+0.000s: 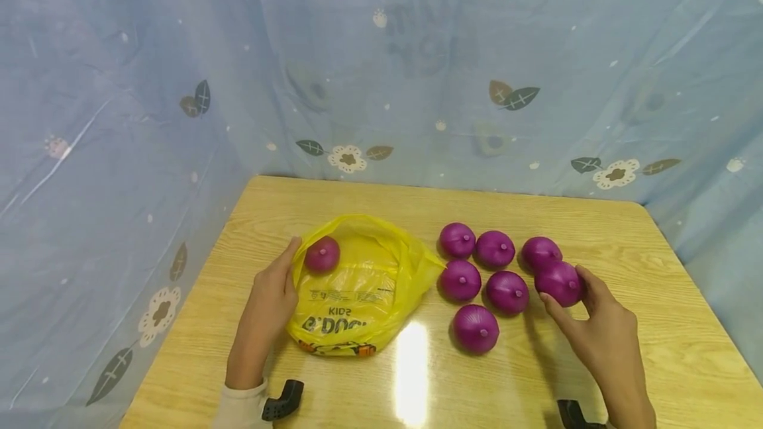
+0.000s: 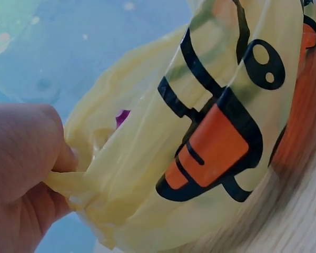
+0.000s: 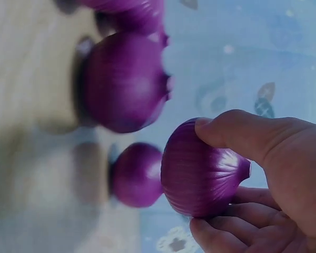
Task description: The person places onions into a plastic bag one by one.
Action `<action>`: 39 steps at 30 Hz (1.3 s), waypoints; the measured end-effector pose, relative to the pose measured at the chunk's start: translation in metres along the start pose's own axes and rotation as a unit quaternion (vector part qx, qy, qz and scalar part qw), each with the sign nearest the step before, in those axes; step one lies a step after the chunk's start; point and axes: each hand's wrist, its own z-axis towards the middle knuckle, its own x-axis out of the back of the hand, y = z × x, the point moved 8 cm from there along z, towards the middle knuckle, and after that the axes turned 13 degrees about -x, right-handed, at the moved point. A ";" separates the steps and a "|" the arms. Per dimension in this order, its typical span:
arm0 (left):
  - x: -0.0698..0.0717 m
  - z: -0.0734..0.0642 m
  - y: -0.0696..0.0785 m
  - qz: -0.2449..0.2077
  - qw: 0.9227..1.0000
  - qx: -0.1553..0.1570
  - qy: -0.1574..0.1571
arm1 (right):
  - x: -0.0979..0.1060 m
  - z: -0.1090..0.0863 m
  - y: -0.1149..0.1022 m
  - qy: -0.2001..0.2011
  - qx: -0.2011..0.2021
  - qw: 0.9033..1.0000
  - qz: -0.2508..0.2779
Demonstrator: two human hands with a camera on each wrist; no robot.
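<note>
A yellow plastic bag lies with its mouth spread on the table's left half. My left hand pinches its left rim; in the left wrist view the thumb and fingers grip a fold of the plastic. One purple onion is inside the bag near that hand. Between thumb and fingers, my right hand holds another purple onion, and the right wrist view shows this onion raised off the table. Behind it, a further onion is partly covered.
Several purple onions stand in a loose group between the bag and my right hand. The wooden table meets a blue patterned curtain at the back and sides. A light glare shines on the front of the tabletop.
</note>
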 end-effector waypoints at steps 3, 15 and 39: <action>-0.001 0.000 -0.001 0.001 1.000 0.003 -0.002 | 0.004 0.001 -0.013 0.007 0.011 1.000 0.007; 0.000 -0.002 -0.001 0.003 1.000 0.009 0.001 | 0.007 0.005 -0.083 -0.018 0.100 0.993 0.052; -0.002 0.001 -0.001 0.002 1.000 -0.004 0.005 | -0.048 -0.010 -0.216 -0.134 0.207 0.966 0.071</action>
